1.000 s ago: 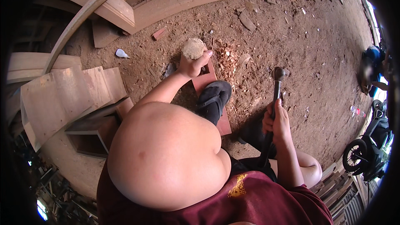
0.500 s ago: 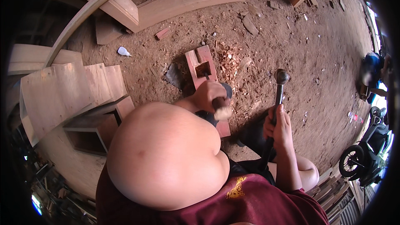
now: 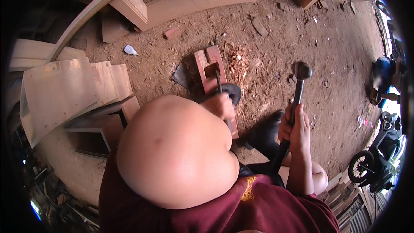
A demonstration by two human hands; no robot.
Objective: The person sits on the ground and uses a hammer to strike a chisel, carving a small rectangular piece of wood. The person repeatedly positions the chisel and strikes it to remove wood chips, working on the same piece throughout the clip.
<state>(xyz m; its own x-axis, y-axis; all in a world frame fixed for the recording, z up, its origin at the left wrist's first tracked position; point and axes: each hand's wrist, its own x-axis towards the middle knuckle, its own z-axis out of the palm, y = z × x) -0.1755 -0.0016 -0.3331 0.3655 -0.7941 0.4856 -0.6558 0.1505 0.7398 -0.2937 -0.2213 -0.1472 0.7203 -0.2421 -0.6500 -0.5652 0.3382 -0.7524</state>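
Observation:
My left hand (image 3: 220,107) is closed around a chisel (image 3: 218,79), a little blurred. The chisel's metal blade slants up to the rectangular hole in a reddish wooden block (image 3: 208,84) lying on the dirt floor. Whether its tip touches the wood, I cannot tell. A broad stretch of my bare skin hides most of my left forearm. My right hand (image 3: 296,129) grips a hammer (image 3: 298,92) by its dark lower handle. The hammer stands nearly upright, its rounded metal head at the top, apart from the chisel and to its right.
Wood shavings (image 3: 239,60) lie beside the block. Wooden frames (image 3: 198,5) stand at the far side, and stacked panels (image 3: 58,95) at the left. A small white bottle (image 3: 130,50) lies on the floor. A motorcycle (image 3: 379,155) stands at the right.
My left hand has drawn back toward me along the block, baring more of the chisel's blade. The hammer head has shifted right and slightly up, with my right hand still around the handle.

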